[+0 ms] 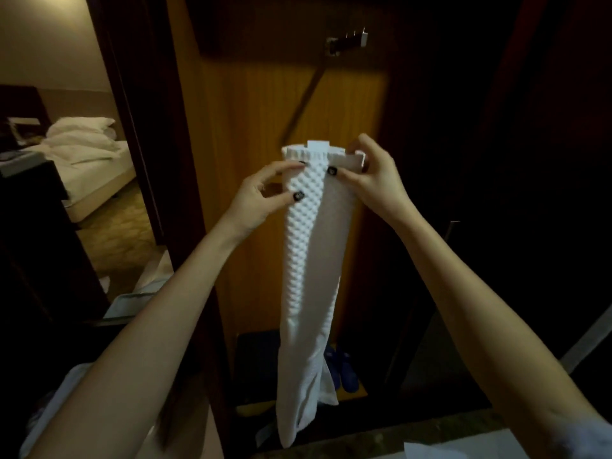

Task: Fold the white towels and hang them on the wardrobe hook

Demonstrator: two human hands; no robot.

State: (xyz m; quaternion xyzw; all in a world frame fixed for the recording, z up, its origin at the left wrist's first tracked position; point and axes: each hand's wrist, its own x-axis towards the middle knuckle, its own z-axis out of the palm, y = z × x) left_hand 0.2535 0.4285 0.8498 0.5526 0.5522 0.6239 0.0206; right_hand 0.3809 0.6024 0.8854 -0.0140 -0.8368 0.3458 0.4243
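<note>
1. The left hand pinches the left edge of the long white bumpy-textured cloth towel just under its top fold, with thumb and fingertips only. So light a grip could let the folded layers slide apart.
2. Below both grips the towel hangs free as a narrow strip, its tail in front of the pair of blue slippers. A swing could open the fold.
3. Well above the grips sits the dark metal wardrobe hook rail. A hurried lift may miss a hook or bunch the top edge.
4. The right hand pinches the top right corner. Letting go early would drop that side.
</note>
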